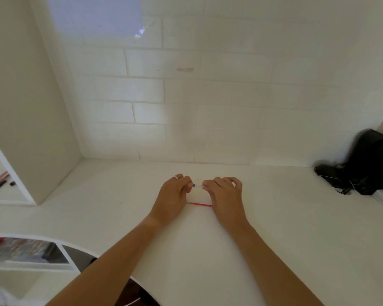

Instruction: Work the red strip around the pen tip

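Between the pinching fingers of the left hand (171,195) and right hand (224,195), a small white piece with a blue tip (194,185) hangs above the surface (274,228), apparently for pulling apart, red strip (200,204) lying just below.

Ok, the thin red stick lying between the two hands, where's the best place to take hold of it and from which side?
Probably the bare middle of the red stick: its ends run under the left hand and right hand. It lies flat on the white desk, crosswise, so come from above, pinching across its thin width.
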